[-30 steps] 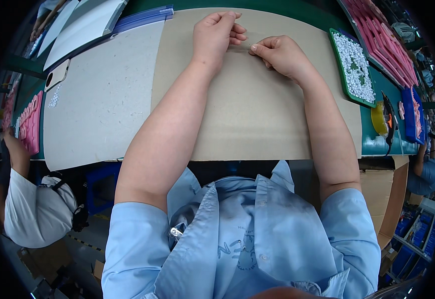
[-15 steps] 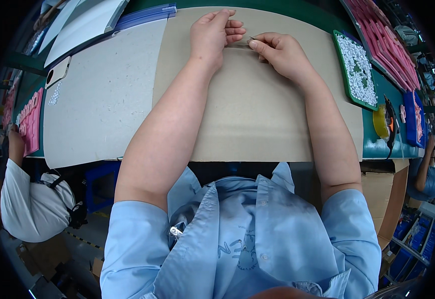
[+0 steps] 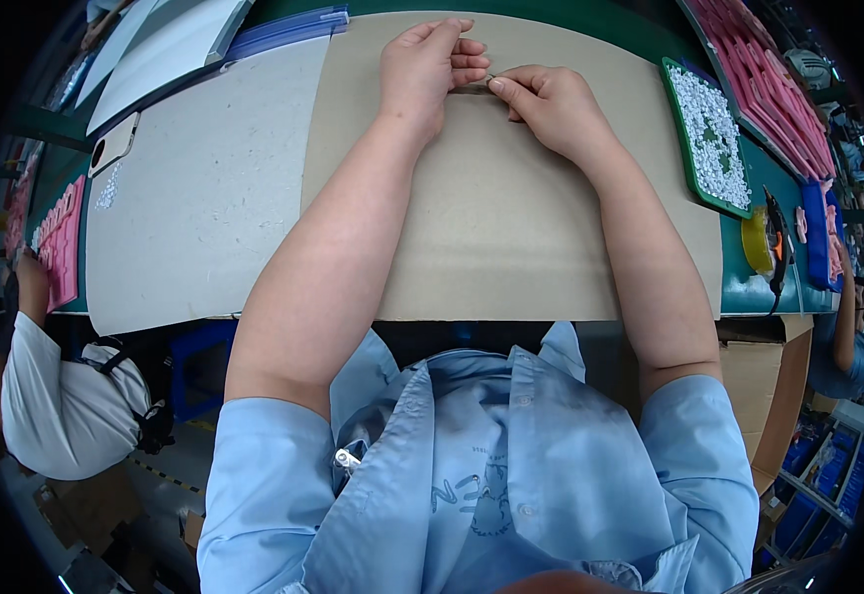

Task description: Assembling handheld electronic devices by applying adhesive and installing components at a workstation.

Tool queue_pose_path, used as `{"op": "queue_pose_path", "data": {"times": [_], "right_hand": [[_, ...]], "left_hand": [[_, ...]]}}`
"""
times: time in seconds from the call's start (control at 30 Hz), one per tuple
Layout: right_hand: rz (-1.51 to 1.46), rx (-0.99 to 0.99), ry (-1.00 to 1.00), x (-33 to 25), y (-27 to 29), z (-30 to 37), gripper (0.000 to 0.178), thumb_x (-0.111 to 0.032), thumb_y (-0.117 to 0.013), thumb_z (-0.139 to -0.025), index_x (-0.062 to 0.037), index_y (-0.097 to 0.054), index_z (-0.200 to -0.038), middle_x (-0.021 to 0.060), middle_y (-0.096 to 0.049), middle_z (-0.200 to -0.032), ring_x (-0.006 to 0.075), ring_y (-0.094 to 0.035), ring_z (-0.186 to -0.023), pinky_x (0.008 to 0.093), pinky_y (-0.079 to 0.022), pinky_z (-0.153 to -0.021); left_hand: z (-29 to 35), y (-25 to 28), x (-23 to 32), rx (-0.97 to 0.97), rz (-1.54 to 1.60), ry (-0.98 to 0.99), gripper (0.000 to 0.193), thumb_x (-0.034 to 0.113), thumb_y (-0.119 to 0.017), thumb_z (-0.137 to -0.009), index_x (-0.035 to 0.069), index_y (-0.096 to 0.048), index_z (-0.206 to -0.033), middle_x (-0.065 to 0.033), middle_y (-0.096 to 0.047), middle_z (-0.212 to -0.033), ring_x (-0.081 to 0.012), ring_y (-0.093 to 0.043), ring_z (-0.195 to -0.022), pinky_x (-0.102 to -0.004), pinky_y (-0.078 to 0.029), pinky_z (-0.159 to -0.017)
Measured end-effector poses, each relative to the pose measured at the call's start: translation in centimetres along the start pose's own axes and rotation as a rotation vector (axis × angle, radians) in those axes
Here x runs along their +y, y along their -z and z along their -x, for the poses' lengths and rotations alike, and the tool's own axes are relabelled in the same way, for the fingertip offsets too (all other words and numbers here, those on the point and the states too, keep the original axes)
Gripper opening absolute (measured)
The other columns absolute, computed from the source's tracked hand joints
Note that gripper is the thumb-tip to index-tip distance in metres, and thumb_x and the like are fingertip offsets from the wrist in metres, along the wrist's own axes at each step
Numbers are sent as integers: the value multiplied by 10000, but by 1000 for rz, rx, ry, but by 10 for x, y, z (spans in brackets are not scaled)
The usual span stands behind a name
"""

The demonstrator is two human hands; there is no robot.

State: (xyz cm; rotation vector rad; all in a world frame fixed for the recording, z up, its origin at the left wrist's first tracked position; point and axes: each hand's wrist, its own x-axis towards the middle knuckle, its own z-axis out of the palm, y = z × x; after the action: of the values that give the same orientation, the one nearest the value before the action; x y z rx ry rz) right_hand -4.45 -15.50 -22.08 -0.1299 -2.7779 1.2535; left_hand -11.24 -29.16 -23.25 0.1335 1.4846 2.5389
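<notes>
Green work surface [image 3: 600,15] in a workshop, much of it covered by a flat tan sheet [image 3: 511,228]. Above the far part of the tan sheet: both bare hands of a person in a light blue collared shirt [image 3: 610,436].

Left hand [image 3: 432,64]: fingers loosely curled, thumb along the top; whether it grips anything, cannot tell. Right hand [image 3: 546,104]: thumb and index finger pinched on a tiny, thin, dark item [image 3: 490,77], too small to identify. Item sits just beside the left fingertips, over the far part of the tan sheet; contact with the left hand cannot be told.

Right edge of the tan sheet: green rectangular tray [image 3: 724,205] of small white pieces [image 3: 699,104]. Right of the tan sheet: roll of yellow tape [image 3: 754,246], black-and-orange hand tool [image 3: 778,238], blue bin [image 3: 812,238] with pink parts [image 3: 833,243]; farther back, stacked pink trays [image 3: 764,84].

Left of the tan sheet, adjoining: pale grey sheet [image 3: 204,198]. On its outer side: pale flat case with a dark round spot [image 3: 115,147], small cluster of glassy bits [image 3: 107,188]. Well left of the tan sheet: pink panel [image 3: 63,243], co-worker in white [image 3: 66,406].
</notes>
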Motion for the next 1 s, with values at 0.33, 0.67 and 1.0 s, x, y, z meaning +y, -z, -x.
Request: {"op": "queue_pose_path", "data": {"times": [0.33,0.67,1.0], "right_hand": [[57,18,-128,-7,0,1,233,-224,-576,-888,-54,-721,-954,35,-632,-648,127,-532,-536,259,-457,-541],[335,96,24,-11,-1,6,255,-245,-566,-896,-57,-710,-988,72,-680,-749,176,-590,-603,293,-487,-606],[326,147,123,-9,-2,7,268,-244,-604,-887,-30,-697,-1019,88,-705,-843,161,-619,-660,271,-499,-641]], "left_hand": [[-5,-5,-14,-5,-238,-160,159,98,-561,-854,-11,-631,-947,-77,-608,-776,-134,-572,-603,-237,-511,-543],[13,-7,0,-20,-354,-171,179,123,-544,-852,4,-624,-960,-43,-582,-775,-119,-549,-619,-242,-523,-547],[2,3,1,-64,-304,-26,187,150,-557,-845,7,-614,-950,-38,-556,-785,-122,-534,-635,-253,-542,-560]]}}
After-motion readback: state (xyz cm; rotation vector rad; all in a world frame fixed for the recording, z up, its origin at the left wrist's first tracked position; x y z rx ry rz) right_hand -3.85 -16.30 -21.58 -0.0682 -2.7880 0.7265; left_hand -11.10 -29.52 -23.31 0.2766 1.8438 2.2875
